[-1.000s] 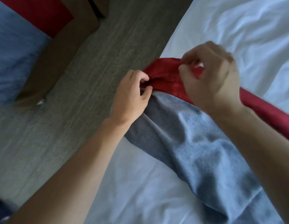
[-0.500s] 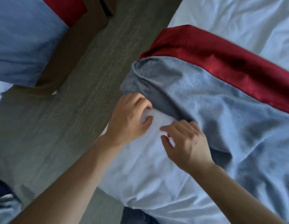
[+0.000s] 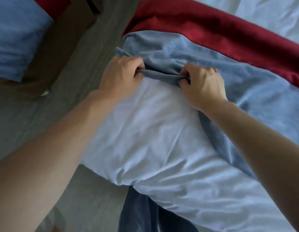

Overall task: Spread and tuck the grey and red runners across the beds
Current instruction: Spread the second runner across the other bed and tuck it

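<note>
A twin bedroom, likely a hotel: a white-sheeted bed (image 3: pixel 162 139) at centre carries a grey and red runner (image 3: pixel 229 52), and a second bed (image 3: pixel 15 39) at upper left wears the same, across grey carpet (image 3: pixel 36 118).

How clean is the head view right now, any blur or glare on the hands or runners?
Head view: left forearm smeared by motion blur; both hands, left and right, fairly sharp, pinching the grey runner edge. Red runner shows a soft sheen, no harsh glare. Light is cool and even. Wide-angle lens bends the frame edges.
</note>
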A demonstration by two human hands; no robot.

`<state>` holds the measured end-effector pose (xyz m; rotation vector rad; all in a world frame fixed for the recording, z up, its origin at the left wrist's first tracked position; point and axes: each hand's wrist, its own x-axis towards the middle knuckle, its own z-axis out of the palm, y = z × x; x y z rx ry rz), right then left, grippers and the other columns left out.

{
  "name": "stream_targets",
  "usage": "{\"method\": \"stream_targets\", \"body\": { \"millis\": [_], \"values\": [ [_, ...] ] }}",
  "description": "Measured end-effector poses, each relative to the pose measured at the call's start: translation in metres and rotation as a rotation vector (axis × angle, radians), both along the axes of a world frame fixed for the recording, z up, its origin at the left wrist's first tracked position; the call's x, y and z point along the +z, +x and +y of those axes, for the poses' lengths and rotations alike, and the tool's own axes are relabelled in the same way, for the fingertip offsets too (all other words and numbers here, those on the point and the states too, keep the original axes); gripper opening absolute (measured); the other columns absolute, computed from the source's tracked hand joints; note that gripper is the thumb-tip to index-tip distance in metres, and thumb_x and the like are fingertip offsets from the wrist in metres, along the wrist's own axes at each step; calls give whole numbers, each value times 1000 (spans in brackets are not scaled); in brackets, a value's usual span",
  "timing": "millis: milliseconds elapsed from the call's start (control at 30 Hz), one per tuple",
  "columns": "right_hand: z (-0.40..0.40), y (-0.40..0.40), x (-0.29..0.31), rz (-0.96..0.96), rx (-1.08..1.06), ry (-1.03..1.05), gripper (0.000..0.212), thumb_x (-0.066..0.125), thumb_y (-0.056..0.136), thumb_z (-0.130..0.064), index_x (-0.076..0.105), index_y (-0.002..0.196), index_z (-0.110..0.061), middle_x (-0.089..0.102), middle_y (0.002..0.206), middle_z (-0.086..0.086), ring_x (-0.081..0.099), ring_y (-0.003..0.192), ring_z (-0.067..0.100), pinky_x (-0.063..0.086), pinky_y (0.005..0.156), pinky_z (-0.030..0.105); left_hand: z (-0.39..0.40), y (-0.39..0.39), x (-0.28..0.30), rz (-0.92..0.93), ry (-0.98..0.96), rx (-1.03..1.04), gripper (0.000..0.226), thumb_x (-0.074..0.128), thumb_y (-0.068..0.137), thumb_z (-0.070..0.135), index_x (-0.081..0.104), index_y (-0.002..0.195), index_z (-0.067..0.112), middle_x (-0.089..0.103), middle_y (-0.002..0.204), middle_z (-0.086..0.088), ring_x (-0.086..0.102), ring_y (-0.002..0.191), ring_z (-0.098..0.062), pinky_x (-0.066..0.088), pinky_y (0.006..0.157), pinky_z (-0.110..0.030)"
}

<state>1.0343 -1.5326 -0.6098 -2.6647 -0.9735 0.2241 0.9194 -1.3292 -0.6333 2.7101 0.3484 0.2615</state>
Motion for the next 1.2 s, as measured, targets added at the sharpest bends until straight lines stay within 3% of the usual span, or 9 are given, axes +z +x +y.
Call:
{"method": "stream_targets", "body": {
  "millis": [200,300,367,467,533,733,867,1033,1200],
  "values": [
    [-6,-28,13,313,-8,-50,18,48,87,-19,60,98,-26,66,94,6,58,88,33,40,69,34,-2,-26,23,156,-120,78,12,56,86,19,68,88,19,63,73,4,63,76,-26,40,67,-28],
    [-10,-40,24,-1,0,62,28,51,85,-14,57,113,-16,65,94,3,59,88,29,36,80,37,-4,-33,22,128,-149,90,14,53,87,20,67,89,20,65,79,4,63,79,-25,47,70,-35],
    [-13,-52,35,-202,-6,208,25,55,81,-12,61,106,-13,62,89,2,58,82,26,37,79,39,-5,-29,15,42,-109,89,14,52,86,18,66,86,18,69,84,1,63,81,-28,49,75,-41],
    [-14,-85,28,-165,60,305,9,62,82,-11,65,89,-14,63,77,1,59,66,26,47,57,37,-2,-9,5,-60,-40,125,15,51,85,18,66,86,19,70,84,1,63,82,-27,47,78,-40],
    [-11,-100,8,-47,70,221,14,62,85,-12,68,98,-14,66,88,2,64,72,27,50,49,37,8,4,1,-104,-33,159,12,54,84,22,65,90,22,69,84,4,62,85,-26,43,83,-39],
    [-1,-68,-18,-130,-68,-39,47,65,82,-15,58,128,-10,60,122,12,57,110,36,49,87,49,25,42,-7,-129,95,132,8,55,84,25,61,89,25,66,82,9,55,89,-23,31,83,-37],
    [14,-45,-20,-182,-90,-128,42,62,84,-21,59,125,-14,59,114,12,55,105,36,44,85,49,31,54,-12,-134,151,107,7,55,81,21,60,83,25,62,90,5,55,91,-25,34,81,-38],
    [23,-27,-25,-243,-145,-56,16,54,87,-22,67,91,-14,64,91,10,57,87,38,43,77,48,24,32,-9,-237,40,-78,9,59,83,20,62,78,13,60,72,-1,58,72,-27,40,70,-42],
    [21,-33,-22,-179,-195,28,13,53,88,-20,64,87,-13,68,87,8,58,84,36,41,80,45,7,9,-21,-120,153,-258,20,66,77,34,65,89,17,62,90,-1,56,86,-26,35,76,-39]
  ]
}}
